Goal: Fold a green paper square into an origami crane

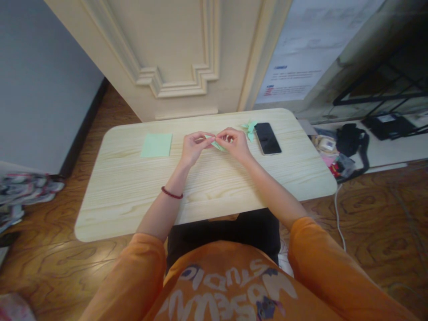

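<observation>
Between my two hands is a small folded piece of green paper (219, 146), partly covered by the fingers. My left hand (195, 146) pinches its left side between thumb and fingertips. From the other side, my right hand (235, 141) pinches it as well, and the fingertips of both hands nearly meet. A stack of square green paper (157, 145) lies flat on the table to the left. Just beyond my right hand sits a folded green paper figure (250, 129), its exact shape too small to make out.
A phone (268, 138) with a dark screen lies right of the paper figure. The pale wooden table (133, 196) has rounded corners and stands against a panelled cream door (177, 53). Right of it, a low shelf (388, 154) carries bags and small items. A white cable (338, 218) hangs near the table's right corner.
</observation>
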`<state>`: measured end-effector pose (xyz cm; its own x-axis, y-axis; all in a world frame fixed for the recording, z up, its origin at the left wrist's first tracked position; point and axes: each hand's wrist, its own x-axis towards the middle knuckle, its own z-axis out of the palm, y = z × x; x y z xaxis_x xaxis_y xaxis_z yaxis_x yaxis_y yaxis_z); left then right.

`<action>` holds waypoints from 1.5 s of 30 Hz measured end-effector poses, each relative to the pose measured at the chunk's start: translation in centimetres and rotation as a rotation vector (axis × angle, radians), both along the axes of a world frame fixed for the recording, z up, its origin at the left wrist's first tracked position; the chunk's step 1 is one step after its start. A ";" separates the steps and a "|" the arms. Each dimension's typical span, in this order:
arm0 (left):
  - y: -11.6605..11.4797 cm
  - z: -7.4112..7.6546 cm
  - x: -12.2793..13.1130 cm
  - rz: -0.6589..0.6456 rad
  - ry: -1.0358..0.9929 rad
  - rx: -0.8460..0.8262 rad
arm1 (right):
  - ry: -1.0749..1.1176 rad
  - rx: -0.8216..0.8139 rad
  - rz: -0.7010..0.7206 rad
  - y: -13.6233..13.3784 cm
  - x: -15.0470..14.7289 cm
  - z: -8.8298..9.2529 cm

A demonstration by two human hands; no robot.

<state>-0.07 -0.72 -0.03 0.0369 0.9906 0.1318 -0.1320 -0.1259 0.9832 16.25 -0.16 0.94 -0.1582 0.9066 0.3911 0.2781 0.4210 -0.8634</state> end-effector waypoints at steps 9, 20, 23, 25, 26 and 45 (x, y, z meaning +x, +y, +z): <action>0.8 -0.7 -0.1 0.093 -0.094 -0.002 | 0.095 -0.147 0.008 0.6 -0.1 -0.8; 0.2 -0.2 -0.1 0.046 -0.031 0.014 | 0.064 -0.117 0.019 0.9 0.1 -1.1; 0.2 -0.1 -0.3 0.043 -0.002 0.035 | 0.064 -0.126 0.009 0.9 0.2 -1.2; 0.3 -0.2 -0.3 0.061 -0.012 0.039 | 0.081 -0.115 0.002 0.9 0.1 -1.1; 0.4 -0.3 -0.3 0.075 -0.021 0.037 | 0.096 -0.108 -0.002 0.9 0.1 -1.1; 0.4 -0.3 -0.5 0.132 0.118 0.176 | 0.061 -0.047 0.012 0.8 0.9 -0.1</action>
<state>-0.58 -0.30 -0.29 -0.0660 0.9501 0.3048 0.0111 -0.3047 0.9524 17.18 0.66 0.79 -0.1462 0.9226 0.3570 0.2199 0.3822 -0.8975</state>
